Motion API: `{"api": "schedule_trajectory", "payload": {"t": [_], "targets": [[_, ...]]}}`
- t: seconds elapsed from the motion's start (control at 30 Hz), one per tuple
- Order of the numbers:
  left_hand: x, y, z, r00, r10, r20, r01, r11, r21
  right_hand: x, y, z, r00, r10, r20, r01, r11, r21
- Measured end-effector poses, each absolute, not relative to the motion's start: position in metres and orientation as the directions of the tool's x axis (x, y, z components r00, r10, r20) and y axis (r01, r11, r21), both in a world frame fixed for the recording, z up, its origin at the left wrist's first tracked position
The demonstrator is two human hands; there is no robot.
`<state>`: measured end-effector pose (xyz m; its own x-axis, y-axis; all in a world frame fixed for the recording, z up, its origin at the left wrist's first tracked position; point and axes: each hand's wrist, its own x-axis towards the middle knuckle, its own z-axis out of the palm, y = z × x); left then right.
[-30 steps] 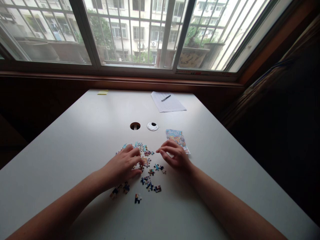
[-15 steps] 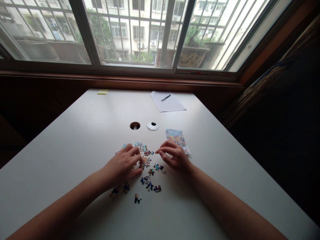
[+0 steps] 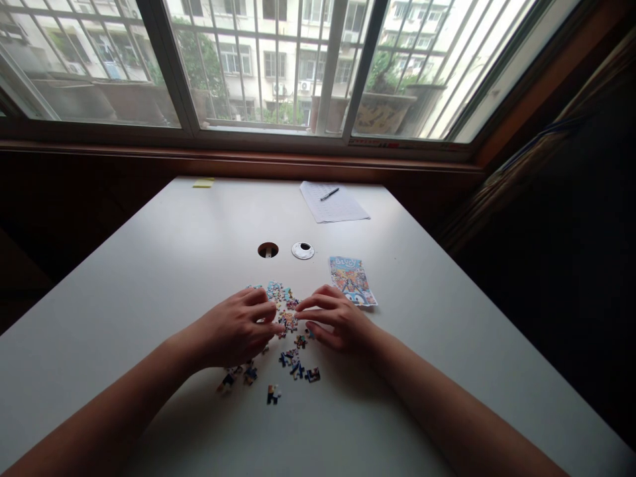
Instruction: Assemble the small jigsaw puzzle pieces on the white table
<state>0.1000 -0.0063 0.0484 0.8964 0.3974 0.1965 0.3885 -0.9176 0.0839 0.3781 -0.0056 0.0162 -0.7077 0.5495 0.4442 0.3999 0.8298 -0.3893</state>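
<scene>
A cluster of loose and joined jigsaw pieces (image 3: 288, 322) lies on the white table between my hands. My left hand (image 3: 241, 328) is over the left part of the cluster, its fingers curled down and thumb pointing inward; whatever is under its fingertips is hidden. From the right, my right hand (image 3: 340, 319) reaches in with its fingers stretched out and apart, fingertips at the edge of the cluster. Darker jigsaw pieces (image 3: 298, 368) lie nearer to me, with a single jigsaw piece (image 3: 273, 394) closest. The picture sheet (image 3: 350, 275) lies just beyond my right hand.
Past the pieces are a round hole (image 3: 268, 250) in the table (image 3: 149, 265) and its round cover (image 3: 303, 250). Papers (image 3: 332, 209) with a pen (image 3: 329, 194) lie near the far edge, yellow sticky notes (image 3: 203, 183) at the far left. A barred window stands behind.
My right hand has moved left onto the edge of the cluster, uncovering more of the picture sheet and covering some pieces. My left hand has shifted slightly left and its fingers have curled more.
</scene>
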Motion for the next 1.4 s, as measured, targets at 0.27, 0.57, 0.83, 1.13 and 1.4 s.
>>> {"api": "schedule_trajectory", "payload": {"t": [0.27, 0.57, 0.83, 1.13, 1.4], "targets": [[0.1012, -0.0069, 0.0479, 0.907, 0.379, 0.182, 0.373, -0.925, 0.067, 0.3752, -0.0092, 0.0156, -0.786, 0.515, 0.343, 0.423, 0.851, -0.310], [0.1023, -0.0080, 0.0471, 0.914, 0.361, 0.182, 0.352, -0.932, 0.081, 0.3752, -0.0090, 0.0145, -0.789, 0.506, 0.348, 0.420, 0.858, -0.295], [0.1028, -0.0084, 0.0450, 0.914, 0.362, 0.182, 0.352, -0.932, 0.086, 0.3735, -0.0095, 0.0175, -0.787, 0.508, 0.350, 0.416, 0.856, -0.307], [0.0985, -0.0046, 0.0436, 0.910, 0.373, 0.178, 0.366, -0.928, 0.075, 0.3741, -0.0097, 0.0171, -0.784, 0.516, 0.345, 0.423, 0.851, -0.311], [0.0941, -0.0014, 0.0447, 0.910, 0.369, 0.191, 0.366, -0.929, 0.049, 0.3745, -0.0097, 0.0154, -0.784, 0.516, 0.344, 0.420, 0.850, -0.319]]}}
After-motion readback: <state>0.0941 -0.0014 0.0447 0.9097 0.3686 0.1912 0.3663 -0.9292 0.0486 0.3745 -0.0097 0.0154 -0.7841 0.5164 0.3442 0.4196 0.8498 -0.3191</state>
